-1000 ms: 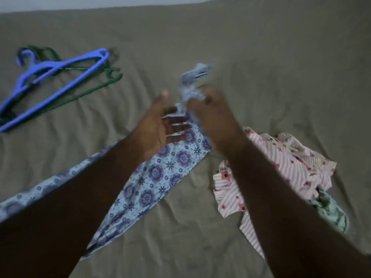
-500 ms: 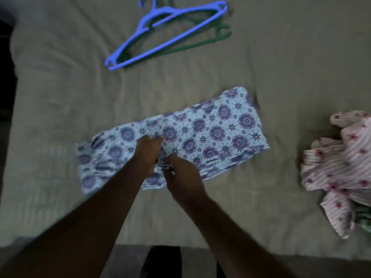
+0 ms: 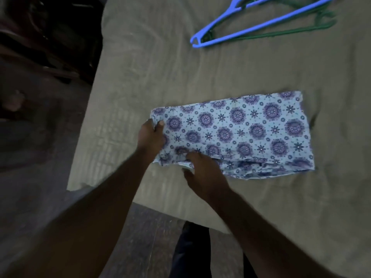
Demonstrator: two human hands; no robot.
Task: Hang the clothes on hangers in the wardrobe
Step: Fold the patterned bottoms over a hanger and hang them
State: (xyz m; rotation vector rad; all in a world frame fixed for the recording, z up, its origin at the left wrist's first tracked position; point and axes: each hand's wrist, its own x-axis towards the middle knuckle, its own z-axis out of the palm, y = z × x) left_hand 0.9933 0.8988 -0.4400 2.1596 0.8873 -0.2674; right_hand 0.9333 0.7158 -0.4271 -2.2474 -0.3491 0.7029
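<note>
On the bed (image 3: 160, 67), near-left, the cloth (image 3: 236, 129) now lies folded flat, no longer held up. Left hand (image 3: 151, 135) pinches its left end and right hand (image 3: 202, 173) grips the near edge. Blue hanger (image 3: 261, 23) sits far right, untouched. Probably threading comes next.

One patterned garment (image 3: 241, 131), one blue hanger (image 3: 261, 24), one green hanger (image 3: 291, 32), one bed (image 3: 160, 57)

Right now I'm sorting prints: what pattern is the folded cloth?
Pale blue cloth with purple medallions; head view.
</note>
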